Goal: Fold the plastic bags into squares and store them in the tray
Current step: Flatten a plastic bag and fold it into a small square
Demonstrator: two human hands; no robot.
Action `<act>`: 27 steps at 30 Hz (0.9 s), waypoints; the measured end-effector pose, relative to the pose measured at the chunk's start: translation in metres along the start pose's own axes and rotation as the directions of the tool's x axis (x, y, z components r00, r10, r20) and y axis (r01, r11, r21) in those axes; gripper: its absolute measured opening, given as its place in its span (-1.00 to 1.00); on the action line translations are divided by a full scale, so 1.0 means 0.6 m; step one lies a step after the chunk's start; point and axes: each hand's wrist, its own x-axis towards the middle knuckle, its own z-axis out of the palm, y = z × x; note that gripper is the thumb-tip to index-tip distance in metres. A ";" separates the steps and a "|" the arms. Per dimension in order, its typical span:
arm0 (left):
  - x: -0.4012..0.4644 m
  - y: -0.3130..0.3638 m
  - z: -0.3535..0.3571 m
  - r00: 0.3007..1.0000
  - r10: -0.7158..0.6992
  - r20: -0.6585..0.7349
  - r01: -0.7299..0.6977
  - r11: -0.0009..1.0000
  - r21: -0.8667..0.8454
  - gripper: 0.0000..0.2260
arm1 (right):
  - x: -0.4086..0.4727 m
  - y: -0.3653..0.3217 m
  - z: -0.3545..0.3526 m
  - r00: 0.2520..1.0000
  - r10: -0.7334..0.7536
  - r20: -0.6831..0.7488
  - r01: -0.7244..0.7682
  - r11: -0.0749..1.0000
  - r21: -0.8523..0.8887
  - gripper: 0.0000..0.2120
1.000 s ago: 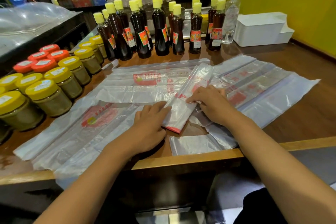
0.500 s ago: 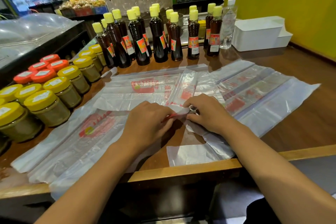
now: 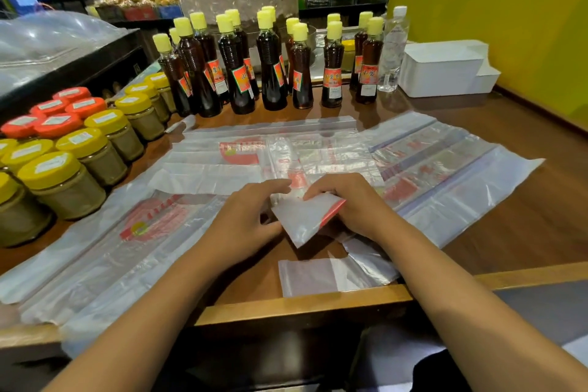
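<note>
Bottles (image 3: 270, 67) and jars (image 3: 60, 181) border my bags (image 3: 445, 175); both my left hand (image 3: 245, 219) and right hand (image 3: 353, 204) pinch the folded bag (image 3: 302, 219); tray (image 3: 445, 68) beyond.

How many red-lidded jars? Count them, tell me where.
5 red-lidded jars, far left behind the yellow-lidded ones: one at back, two mid-row, two in front. More may hide off-frame.

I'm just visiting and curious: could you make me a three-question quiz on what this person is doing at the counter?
1. True or false: both hands hold the folded bag.
2. Where does the white tray sit? A) far right of the counter B) among the jars
3. The bottles have ____ caps.

Key: 1 true: the left hand and right hand each pinch it. 2 A. 3 yellow.
</note>
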 end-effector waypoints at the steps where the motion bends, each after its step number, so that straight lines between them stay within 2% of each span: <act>1: 0.003 -0.003 0.002 1.000 -0.004 0.022 0.003 1.000 0.018 -0.53 | -0.001 0.001 0.003 1.000 -0.006 0.012 0.006 1.000 0.003 -0.66; 6: 0.003 -0.021 0.017 0.993 0.060 0.098 -0.063 0.998 0.028 -0.73 | -0.004 0.001 0.004 0.999 -0.037 0.026 0.037 0.999 -0.023 -0.71; 10: -0.004 -0.019 0.021 0.998 0.053 0.027 -0.055 0.993 0.106 -0.79 | -0.004 -0.003 0.003 0.998 -0.040 0.052 0.047 0.991 -0.128 -0.77; 12: -0.005 -0.018 0.021 0.999 0.034 0.003 -0.034 0.995 0.091 -0.85 | -0.006 -0.006 0.002 0.998 -0.044 0.039 0.047 0.994 -0.102 -0.73; 15: -0.001 -0.026 0.024 0.999 0.038 0.019 -0.039 0.998 0.044 -0.92 | -0.009 -0.013 0.000 1.000 -0.024 0.016 0.025 0.999 -0.038 -0.81; 20: 0.000 -0.028 0.021 0.995 -0.092 -0.035 0.090 0.994 -0.066 -0.63 | -0.004 -0.012 0.007 0.993 0.113 -0.037 -0.113 0.994 0.004 -0.88; 21: -0.001 -0.026 0.020 0.992 -0.118 -0.039 0.114 0.989 -0.096 -0.63 | -0.004 -0.012 0.009 0.991 0.126 -0.047 -0.127 0.992 -0.004 -0.89; 25: -0.003 -0.023 0.015 0.982 -0.182 -0.052 0.167 0.961 -0.220 -0.87 | -0.001 -0.014 0.010 0.984 0.159 -0.079 -0.159 0.987 0.003 -0.88; 27: -0.004 -0.021 0.016 0.976 -0.209 -0.053 0.192 0.953 -0.233 -0.90 | 0.001 -0.014 0.011 0.985 0.162 -0.065 -0.161 0.987 0.014 -0.85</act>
